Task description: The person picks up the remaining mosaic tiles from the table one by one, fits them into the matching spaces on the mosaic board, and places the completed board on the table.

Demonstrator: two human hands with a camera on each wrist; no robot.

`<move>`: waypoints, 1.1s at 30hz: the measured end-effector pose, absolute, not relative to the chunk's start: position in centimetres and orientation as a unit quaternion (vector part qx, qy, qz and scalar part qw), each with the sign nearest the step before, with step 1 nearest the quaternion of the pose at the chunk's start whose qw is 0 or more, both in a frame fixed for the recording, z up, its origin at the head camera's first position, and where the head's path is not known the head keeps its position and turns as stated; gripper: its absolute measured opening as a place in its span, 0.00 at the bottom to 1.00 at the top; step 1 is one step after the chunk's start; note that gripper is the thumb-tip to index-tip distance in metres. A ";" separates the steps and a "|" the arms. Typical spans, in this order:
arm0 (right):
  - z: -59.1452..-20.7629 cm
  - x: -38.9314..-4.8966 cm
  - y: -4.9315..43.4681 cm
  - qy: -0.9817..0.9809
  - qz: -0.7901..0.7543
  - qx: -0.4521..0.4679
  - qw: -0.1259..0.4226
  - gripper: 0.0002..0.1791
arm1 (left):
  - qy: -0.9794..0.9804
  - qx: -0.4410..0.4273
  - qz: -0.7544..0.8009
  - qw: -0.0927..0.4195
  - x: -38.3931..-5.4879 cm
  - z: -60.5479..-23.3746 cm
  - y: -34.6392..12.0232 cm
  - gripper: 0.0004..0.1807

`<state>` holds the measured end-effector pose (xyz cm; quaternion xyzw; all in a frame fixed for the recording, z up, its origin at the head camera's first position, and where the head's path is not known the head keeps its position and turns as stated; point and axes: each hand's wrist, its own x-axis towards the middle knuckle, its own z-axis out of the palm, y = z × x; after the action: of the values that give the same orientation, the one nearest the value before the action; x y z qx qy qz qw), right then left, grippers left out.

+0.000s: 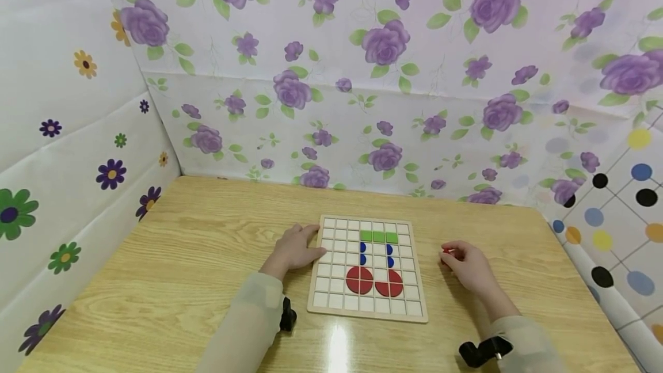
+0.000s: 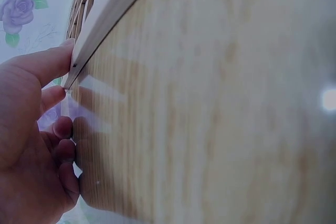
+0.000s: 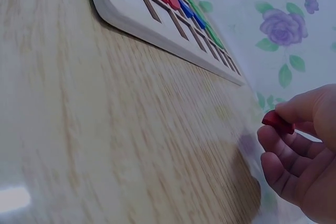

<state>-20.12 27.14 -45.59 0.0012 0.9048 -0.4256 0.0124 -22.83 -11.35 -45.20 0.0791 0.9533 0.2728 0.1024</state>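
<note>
A square wooden grid board lies flat on the table, its cells mostly white. Green squares form a row near its top, with two columns of blue half-round pieces below. Under them are a full red disc and a red three-quarter disc whose upper-left cell shows white. My left hand rests beside the board, thumb and index fingertip touching its left edge. To the right of the board, my right hand pinches a small red piece between thumb and fingers, just over the table.
The wooden table extends around the board, reflecting a bright light near its front. A flowered cloth hangs behind the table, with patterned cloth on both sides. Each wrist wears a black camera mount.
</note>
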 end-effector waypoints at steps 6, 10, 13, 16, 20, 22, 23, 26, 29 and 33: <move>-45.5 -20.0 26.3 0.894 -0.447 0.007 0.022 0.18 | 0.954 0.080 0.271 0.098 -22.8 -45.3 -11.5 0.34; -45.4 -20.0 25.9 0.890 -0.455 0.004 0.024 0.17 | 0.954 0.076 0.272 0.102 -22.8 -45.3 -11.5 0.34; -45.5 -19.9 25.7 0.889 -0.458 -0.002 0.023 0.17 | 0.954 0.077 0.273 0.101 -22.8 -45.3 -11.4 0.34; -45.6 -19.9 25.5 0.887 -0.462 -0.010 0.025 0.16 | 0.954 0.079 0.272 0.097 -22.8 -45.3 -11.4 0.34; -45.7 -19.9 25.3 0.883 -0.467 -0.020 0.031 0.16 | 0.955 0.079 0.270 0.094 -22.7 -45.1 -11.4 0.34; -45.8 -20.0 25.2 0.881 -0.470 -0.024 0.035 0.16 | 0.955 0.079 0.269 0.094 -22.7 -45.1 -11.3 0.34; -45.8 -20.0 25.1 0.880 -0.472 -0.024 0.036 0.15 | 0.956 0.079 0.269 0.093 -22.7 -45.1 -11.3 0.34; -45.8 -20.0 24.9 0.877 -0.478 -0.023 0.038 0.15 | 0.955 0.079 0.269 0.094 -22.7 -45.1 -11.3 0.34; -45.9 -19.9 24.8 0.874 -0.484 -0.028 0.039 0.15 | 0.956 0.080 0.268 0.093 -22.8 -45.2 -11.3 0.34; -45.9 -19.9 24.5 0.871 -0.489 -0.027 0.041 0.14 | 0.956 0.081 0.268 0.091 -22.9 -45.3 -11.3 0.34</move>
<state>-19.89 24.48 -45.86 -0.0274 0.8710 -0.4887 0.0412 -22.86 -11.30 -45.32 0.0807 0.9558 0.2679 0.0907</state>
